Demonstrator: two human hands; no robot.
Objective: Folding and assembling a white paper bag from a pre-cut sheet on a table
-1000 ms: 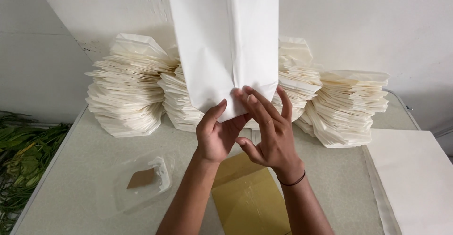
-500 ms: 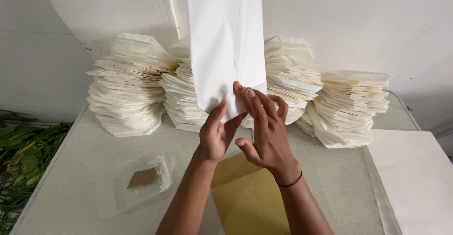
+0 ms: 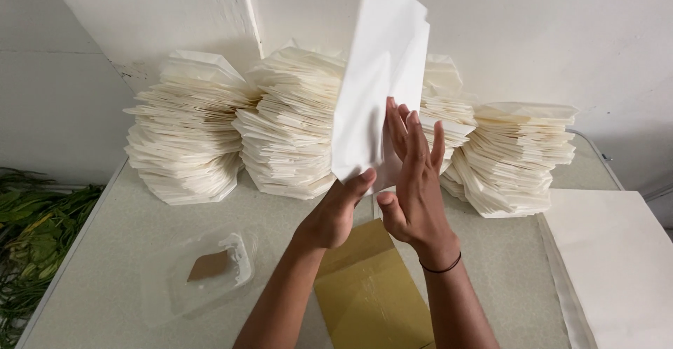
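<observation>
A tall white paper bag (image 3: 378, 75) is standing upright in the air above the worktop (image 3: 105, 251), in front of four fanned stacks of cream folded bags (image 3: 189, 128) lining the white wall. The left hand (image 3: 336, 212) is pinching the bag's lower edge in its grip; the right hand (image 3: 415, 180) is lying flat against its side, fingers spread. A flat tan cardboard sheet (image 3: 368, 293) is lying below the wrists, a clear plastic tray (image 3: 200, 272) to the left, white sheets (image 3: 617, 265) to the right. Since a second ago the bag is turning from face-on to edge-on.
</observation>
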